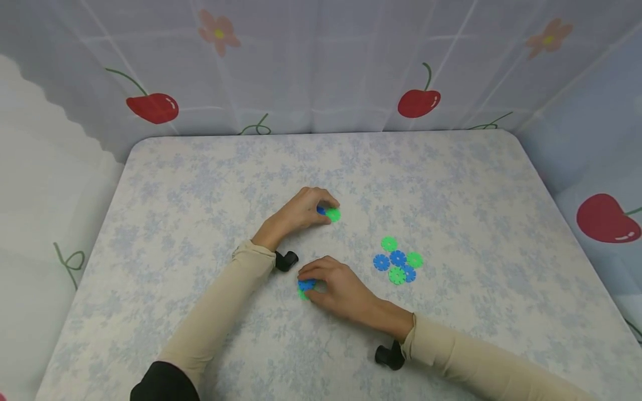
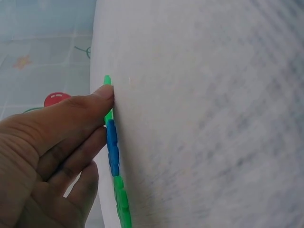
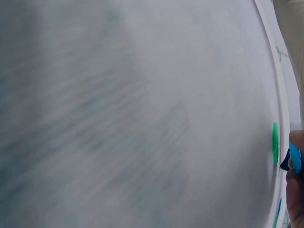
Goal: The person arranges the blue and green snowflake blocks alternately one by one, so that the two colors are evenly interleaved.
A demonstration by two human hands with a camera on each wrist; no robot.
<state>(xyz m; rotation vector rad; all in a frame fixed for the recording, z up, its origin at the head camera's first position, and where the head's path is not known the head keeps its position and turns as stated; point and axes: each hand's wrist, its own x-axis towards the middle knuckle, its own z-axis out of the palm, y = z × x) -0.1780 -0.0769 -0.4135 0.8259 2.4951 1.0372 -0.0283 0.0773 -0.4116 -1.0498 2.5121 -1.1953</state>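
Note:
In the head view my left hand (image 1: 299,211) pinches a green notched disc (image 1: 333,214) beside a blue one (image 1: 321,210). The left wrist view shows a row of green, blue (image 2: 113,147) and green (image 2: 122,202) discs at the fingers of my left hand (image 2: 61,137), thumb on the upper green one. Nearer the front, my right hand (image 1: 346,292) holds a blue disc (image 1: 306,284) between thumb and fingers, with a green disc (image 1: 303,294) partly hidden beneath or behind it. In the right wrist view the blue disc (image 3: 295,156) shows at the edge, in my right hand (image 3: 295,190).
Several loose green (image 1: 389,244) and blue discs (image 1: 381,262) lie grouped to the right of my hands on the patterned table (image 1: 200,184). A curtain with cherries (image 1: 418,103) hangs behind the far edge. Black wrist devices (image 1: 287,261) sit at both cuffs.

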